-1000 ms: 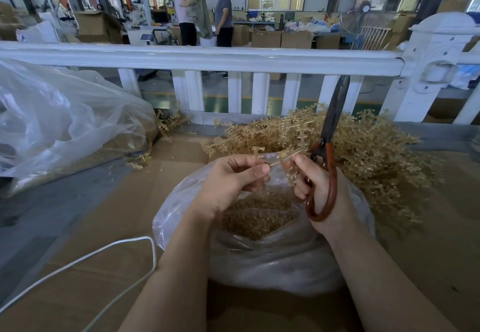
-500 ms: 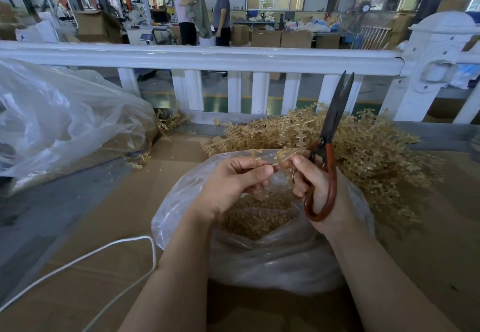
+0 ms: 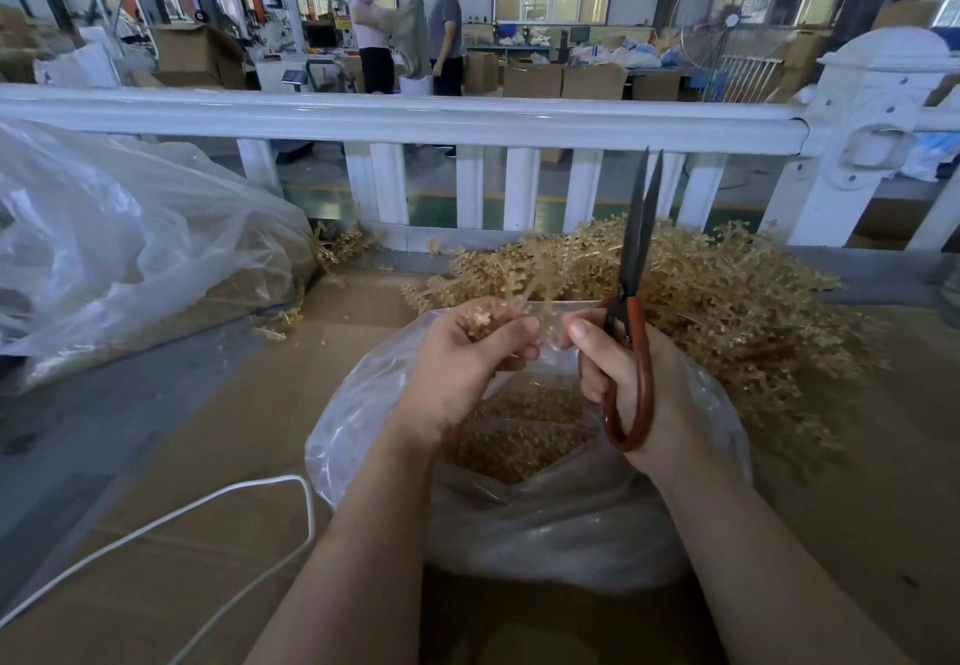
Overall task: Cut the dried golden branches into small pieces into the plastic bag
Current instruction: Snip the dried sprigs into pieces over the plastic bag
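The left hand point(image 3: 467, 352) pinches a brittle golden sprig point(image 3: 524, 285) over the crinkled clear bag point(image 3: 545, 524) of cut bits. The right hand point(image 3: 628, 378) grips rust-handled scissors point(image 3: 631, 300), dark blades slightly parted toward 12 o'clock. A bushy branch heap point(image 3: 727, 300) lies at 2 o'clock on the cardboard-covered table point(image 3: 182, 586).

- A work surface covered with brown cardboard sheets point(image 3: 156, 586) is seen, with a grey strip point(image 3: 104, 404) left bare at the left.
- An open plastic bag point(image 3: 571, 524) of cut pieces is set on the cardboard.
- A pile of golden branches point(image 3: 727, 311) is laid just behind the bag.
- A large crumpled plastic bag point(image 3: 130, 248) is placed at the far left.
- A white cord point(image 3: 208, 503) is looped across the near left.
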### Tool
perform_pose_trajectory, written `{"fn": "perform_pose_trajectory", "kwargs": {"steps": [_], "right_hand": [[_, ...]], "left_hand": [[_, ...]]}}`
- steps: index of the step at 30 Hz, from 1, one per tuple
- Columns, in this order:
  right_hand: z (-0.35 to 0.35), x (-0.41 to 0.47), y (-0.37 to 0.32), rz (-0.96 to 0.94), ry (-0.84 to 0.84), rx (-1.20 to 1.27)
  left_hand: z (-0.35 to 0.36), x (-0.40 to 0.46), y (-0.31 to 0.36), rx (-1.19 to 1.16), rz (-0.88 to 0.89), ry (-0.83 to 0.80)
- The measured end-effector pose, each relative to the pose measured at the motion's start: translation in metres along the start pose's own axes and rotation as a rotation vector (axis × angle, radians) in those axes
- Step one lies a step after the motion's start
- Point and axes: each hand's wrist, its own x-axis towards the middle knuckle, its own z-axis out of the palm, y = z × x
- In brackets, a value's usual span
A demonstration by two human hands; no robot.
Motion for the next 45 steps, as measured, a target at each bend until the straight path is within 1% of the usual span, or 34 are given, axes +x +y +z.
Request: {"fn": "perform_pose_trajectory", "kwargs": {"steps": [2, 5, 11, 14, 16, 19, 21, 25, 30, 35, 40, 45], "right_hand": [[0.002, -0.001, 0.000, -0.016, 0.003, -0.087], [0.006, -0.002, 0.001, -0.031, 0.033, -0.207], [0.005, -0.004, 0.002, 0.006, 0.076, -0.208], [0.005, -0.004, 0.001, -0.044, 0.037, -0.243], [0.006, -0.005, 0.001, -0.096, 0.054, -0.360], [0.007, -0.004, 0.001, -0.164, 0.175, -0.613], [0.010, -0.005, 0.001, -0.187, 0.188, -0.710], [0.011, -0.008, 0.001, -0.275, 0.182, -0.906], [0.007, -0.009, 0.005, -0.260, 0.148, -1.087], [0.005, -0.009, 0.008, -0.268, 0.119, -1.134], [0.004, -0.008, 0.010, -0.269, 0.100, -1.201], [0.004, -0.008, 0.011, -0.283, 0.112, -1.236]], "left_hand": [[0.000, 0.000, -0.001, 0.007, 0.013, 0.039], [0.001, 0.000, 0.000, 0.012, 0.008, 0.029], [0.004, -0.001, -0.003, 0.014, -0.054, -0.039], [0.003, 0.000, -0.004, -0.046, -0.067, -0.003], [0.002, 0.001, -0.003, -0.101, -0.048, 0.066], [-0.002, 0.003, -0.002, -0.183, -0.005, 0.203], [-0.003, 0.003, -0.002, -0.217, 0.022, 0.270], [-0.006, 0.003, -0.003, -0.250, 0.028, 0.305], [-0.004, 0.005, -0.003, -0.286, 0.018, 0.331], [-0.005, 0.005, -0.002, -0.327, 0.037, 0.308], [-0.008, 0.006, -0.005, -0.262, 0.062, 0.317], [-0.010, 0.006, -0.007, -0.271, 0.060, 0.284]]}}
